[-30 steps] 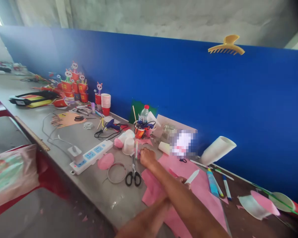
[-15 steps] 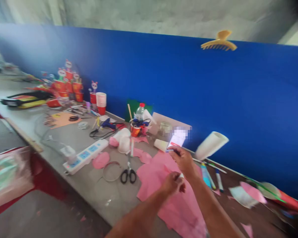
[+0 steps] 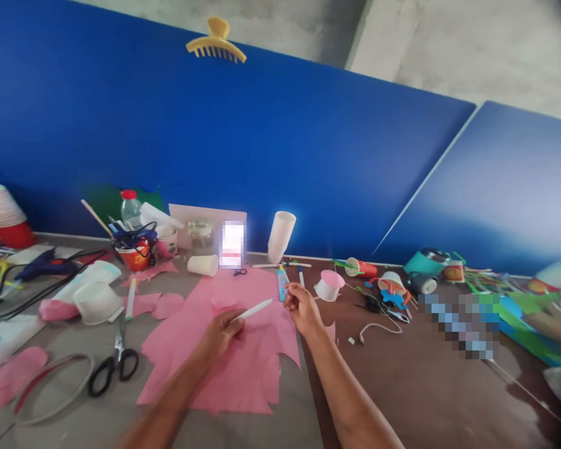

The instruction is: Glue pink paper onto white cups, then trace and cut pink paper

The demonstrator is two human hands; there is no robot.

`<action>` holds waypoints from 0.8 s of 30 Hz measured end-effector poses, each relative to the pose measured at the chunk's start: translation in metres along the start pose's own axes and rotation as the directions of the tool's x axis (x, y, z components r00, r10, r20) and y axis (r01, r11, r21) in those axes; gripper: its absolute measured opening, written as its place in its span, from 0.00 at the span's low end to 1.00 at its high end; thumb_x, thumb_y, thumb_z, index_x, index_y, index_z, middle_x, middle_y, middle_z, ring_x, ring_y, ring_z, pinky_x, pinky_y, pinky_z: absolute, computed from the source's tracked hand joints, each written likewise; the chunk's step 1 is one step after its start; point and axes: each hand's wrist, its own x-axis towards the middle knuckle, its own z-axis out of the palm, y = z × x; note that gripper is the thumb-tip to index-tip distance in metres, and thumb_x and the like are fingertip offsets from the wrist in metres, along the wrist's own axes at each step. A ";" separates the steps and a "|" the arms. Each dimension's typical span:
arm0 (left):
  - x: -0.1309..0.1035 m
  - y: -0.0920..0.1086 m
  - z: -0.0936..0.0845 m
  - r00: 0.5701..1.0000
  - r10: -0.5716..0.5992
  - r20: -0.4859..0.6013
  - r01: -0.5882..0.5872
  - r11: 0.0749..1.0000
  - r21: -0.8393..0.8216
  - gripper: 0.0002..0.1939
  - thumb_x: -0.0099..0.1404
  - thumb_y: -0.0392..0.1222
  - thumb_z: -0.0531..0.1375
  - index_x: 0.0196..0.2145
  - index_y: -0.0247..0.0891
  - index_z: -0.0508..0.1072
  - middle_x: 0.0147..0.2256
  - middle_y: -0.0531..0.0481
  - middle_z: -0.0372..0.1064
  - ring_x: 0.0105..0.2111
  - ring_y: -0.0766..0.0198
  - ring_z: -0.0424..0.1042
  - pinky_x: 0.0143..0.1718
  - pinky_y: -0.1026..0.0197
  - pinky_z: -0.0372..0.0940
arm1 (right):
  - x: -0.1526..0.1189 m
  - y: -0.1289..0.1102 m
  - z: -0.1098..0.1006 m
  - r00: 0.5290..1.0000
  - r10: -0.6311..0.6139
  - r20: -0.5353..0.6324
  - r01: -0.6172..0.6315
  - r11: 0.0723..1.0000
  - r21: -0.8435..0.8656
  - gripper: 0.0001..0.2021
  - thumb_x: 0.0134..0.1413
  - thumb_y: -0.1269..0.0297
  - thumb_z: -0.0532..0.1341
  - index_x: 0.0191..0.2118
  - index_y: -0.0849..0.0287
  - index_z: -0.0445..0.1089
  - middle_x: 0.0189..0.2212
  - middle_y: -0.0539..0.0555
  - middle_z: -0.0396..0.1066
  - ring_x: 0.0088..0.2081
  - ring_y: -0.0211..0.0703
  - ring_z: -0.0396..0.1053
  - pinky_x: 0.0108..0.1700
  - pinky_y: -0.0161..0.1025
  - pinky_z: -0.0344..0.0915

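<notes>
My left hand (image 3: 224,330) is closed on a slim white pen (image 3: 257,308), its pointed end toward the right. Just past that end, my right hand (image 3: 303,307) is pinched, the fingertips around something I cannot make out. Both hands are above a large cut sheet of pink paper (image 3: 196,368). Behind it, a lit phone (image 3: 232,243), its screen blurred, stands upright against a pale board (image 3: 177,218). A blue marker-like tube (image 3: 281,284) lies beside my right fingertips.
Black-handled scissors (image 3: 116,363), a headband-like ring (image 3: 91,380) and a white paper cup (image 3: 96,304) lie at left. A tilted white cup stack (image 3: 281,234) stands at the blue partition (image 3: 308,156). To the right are a pink-topped cup (image 3: 330,285) and another person's hand (image 3: 556,324).
The view has turned right. My right hand has let go of the phone, which now stands against the board. The white pen now shows clearly in my left hand.
</notes>
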 end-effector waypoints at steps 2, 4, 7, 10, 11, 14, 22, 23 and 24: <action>-0.001 0.004 0.001 0.999 -0.027 -0.019 0.028 0.999 0.029 0.18 0.56 0.53 0.62 0.33 0.34 0.76 0.22 0.54 0.64 0.25 0.66 0.63 0.30 0.62 0.61 | 0.002 0.005 0.002 1.000 0.028 0.011 -0.028 0.999 0.015 0.10 0.35 0.61 0.68 0.24 0.59 0.68 0.14 0.43 0.60 0.15 0.28 0.49 0.19 0.30 0.47; -0.002 0.009 0.001 0.999 -0.047 -0.024 0.048 0.998 0.050 0.19 0.56 0.53 0.63 0.36 0.33 0.77 0.22 0.54 0.64 0.25 0.65 0.63 0.30 0.62 0.61 | 0.002 0.009 0.004 0.999 0.041 0.013 -0.042 0.999 0.024 0.09 0.34 0.62 0.67 0.22 0.59 0.67 0.13 0.43 0.59 0.15 0.28 0.49 0.19 0.30 0.46; -0.002 0.012 0.002 0.998 -0.065 -0.018 0.066 0.996 0.062 0.21 0.56 0.53 0.62 0.40 0.33 0.78 0.22 0.54 0.63 0.25 0.65 0.63 0.30 0.62 0.61 | 0.000 0.012 0.006 0.999 0.045 0.016 -0.045 0.999 0.023 0.09 0.34 0.61 0.66 0.22 0.58 0.67 0.13 0.42 0.58 0.15 0.28 0.48 0.19 0.30 0.45; -0.002 0.011 0.003 0.997 -0.076 -0.025 0.078 0.994 0.077 0.23 0.56 0.53 0.62 0.42 0.31 0.78 0.22 0.55 0.63 0.25 0.66 0.63 0.29 0.63 0.60 | -0.001 0.012 0.008 0.999 0.037 0.021 -0.037 0.999 0.009 0.08 0.35 0.61 0.65 0.22 0.58 0.68 0.13 0.42 0.57 0.15 0.28 0.48 0.20 0.31 0.44; -0.002 0.011 0.003 0.997 -0.075 -0.028 0.077 0.994 0.082 0.23 0.56 0.53 0.62 0.42 0.31 0.78 0.22 0.55 0.62 0.24 0.66 0.62 0.29 0.63 0.60 | -0.001 0.012 0.008 0.999 0.033 0.022 -0.033 0.999 0.002 0.08 0.35 0.60 0.65 0.22 0.58 0.68 0.12 0.42 0.56 0.15 0.28 0.48 0.20 0.31 0.44; -0.002 0.010 0.003 0.998 -0.062 -0.022 0.064 0.993 0.104 0.22 0.57 0.52 0.61 0.42 0.32 0.78 0.21 0.55 0.62 0.24 0.66 0.62 0.29 0.63 0.59 | -0.002 0.012 0.009 0.999 0.019 0.027 -0.018 0.999 -0.026 0.08 0.35 0.60 0.65 0.23 0.58 0.69 0.12 0.42 0.56 0.16 0.29 0.49 0.21 0.32 0.44; -0.001 0.009 0.005 0.998 -0.055 -0.024 0.057 0.992 0.116 0.20 0.57 0.52 0.61 0.39 0.33 0.78 0.21 0.55 0.61 0.23 0.66 0.61 0.27 0.64 0.58 | -0.007 0.013 0.011 0.998 -0.032 0.059 0.040 0.990 -0.134 0.06 0.37 0.61 0.64 0.24 0.57 0.71 0.15 0.44 0.60 0.18 0.31 0.50 0.23 0.34 0.45; -0.001 0.010 0.005 0.998 -0.060 -0.030 0.063 0.992 0.113 0.20 0.56 0.52 0.61 0.38 0.33 0.78 0.21 0.55 0.61 0.23 0.66 0.61 0.27 0.64 0.57 | -0.008 0.012 0.011 0.997 -0.038 0.067 0.048 0.988 -0.148 0.06 0.38 0.61 0.64 0.24 0.57 0.71 0.15 0.44 0.59 0.19 0.32 0.50 0.24 0.34 0.45; -0.002 0.011 0.006 0.997 -0.063 -0.034 0.066 0.991 0.115 0.20 0.56 0.53 0.61 0.38 0.32 0.77 0.20 0.55 0.61 0.23 0.66 0.61 0.26 0.64 0.57 | -0.009 0.012 0.012 0.996 -0.044 0.075 0.056 0.986 -0.160 0.06 0.38 0.61 0.64 0.24 0.57 0.71 0.14 0.43 0.58 0.19 0.32 0.50 0.24 0.34 0.45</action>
